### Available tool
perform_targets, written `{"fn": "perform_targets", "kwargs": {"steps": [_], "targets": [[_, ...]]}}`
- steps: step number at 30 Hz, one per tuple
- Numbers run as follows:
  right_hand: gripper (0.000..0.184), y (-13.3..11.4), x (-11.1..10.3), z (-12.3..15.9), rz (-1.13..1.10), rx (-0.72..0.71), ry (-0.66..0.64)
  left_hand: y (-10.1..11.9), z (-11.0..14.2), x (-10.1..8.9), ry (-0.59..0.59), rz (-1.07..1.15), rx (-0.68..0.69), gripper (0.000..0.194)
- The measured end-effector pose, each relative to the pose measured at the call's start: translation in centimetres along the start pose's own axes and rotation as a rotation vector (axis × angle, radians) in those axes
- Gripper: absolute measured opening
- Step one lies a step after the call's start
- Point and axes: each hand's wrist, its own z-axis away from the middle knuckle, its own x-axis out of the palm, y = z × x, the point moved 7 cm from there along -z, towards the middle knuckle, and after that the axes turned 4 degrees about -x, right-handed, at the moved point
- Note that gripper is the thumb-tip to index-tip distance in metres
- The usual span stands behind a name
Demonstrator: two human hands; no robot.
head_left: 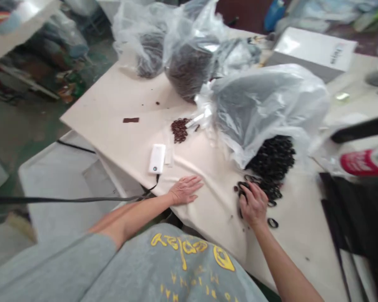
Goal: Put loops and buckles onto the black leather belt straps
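My left hand (185,189) lies flat on the pale table (120,100), fingers stretched out and holding nothing. My right hand (254,204) rests knuckles up among loose black rubber rings (272,161) that spill from a clear plastic bag (264,105). Its fingers curl down onto a few rings; what they grip is hidden. One single black ring (272,222) lies just right of that hand. A small heap of brown rings (179,129) sits farther back near the table's middle.
A white power bank (157,158) with a black cable lies near the table's left edge. Two more clear bags of dark parts (189,63) stand at the back. A white box (314,50) is back right, and a red-and-white object (363,162) lies at right.
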Motion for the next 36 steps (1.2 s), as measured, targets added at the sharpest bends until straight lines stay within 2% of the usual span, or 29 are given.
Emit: {"fn": "perform_targets", "kwargs": {"steps": [4, 10, 17, 21, 26, 29, 32, 34, 36], "targets": [[0.033, 0.0, -0.2, -0.2, -0.029, 0.051, -0.063, -0.6, -0.4, 0.7, -0.064, 0.013, -0.07, 0.056], [0.032, 0.2, -0.3, 0.5, -0.089, 0.098, -0.086, -0.5, -0.2, 0.7, -0.028, -0.034, -0.062, 0.054], [0.031, 0.3, -0.3, 0.6, -0.127, 0.081, -0.056, -0.5, -0.2, 1.1, 0.021, -0.106, -0.039, 0.053], [0.023, 0.4, -0.1, 0.6, -0.104, 0.067, -0.04, -0.6, -0.2, 1.0, 0.038, -0.109, -0.046, 0.053], [0.027, -0.9, -0.6, -0.1, -0.09, -0.007, -0.018, -0.6, -0.3, 0.8, 0.064, -0.094, -0.022, 0.055], [0.029, -0.9, -3.0, -0.6, -0.085, 0.113, 0.091, -0.7, -0.3, 0.7, 0.066, -0.071, -0.014, 0.056], [0.039, -0.8, -7.2, 0.5, -0.065, 0.265, 0.259, -0.7, -0.4, 0.7, 0.07, -0.041, -0.008, 0.056], [0.046, -1.3, -10.6, 3.1, -0.062, 0.381, 0.395, -0.6, -0.4, 0.6, 0.075, -0.017, 0.006, 0.056], [0.049, -2.9, -13.6, 7.5, -0.054, 0.537, 0.545, -0.4, -0.3, 0.6, 0.077, 0.01, 0.043, 0.055]]}}
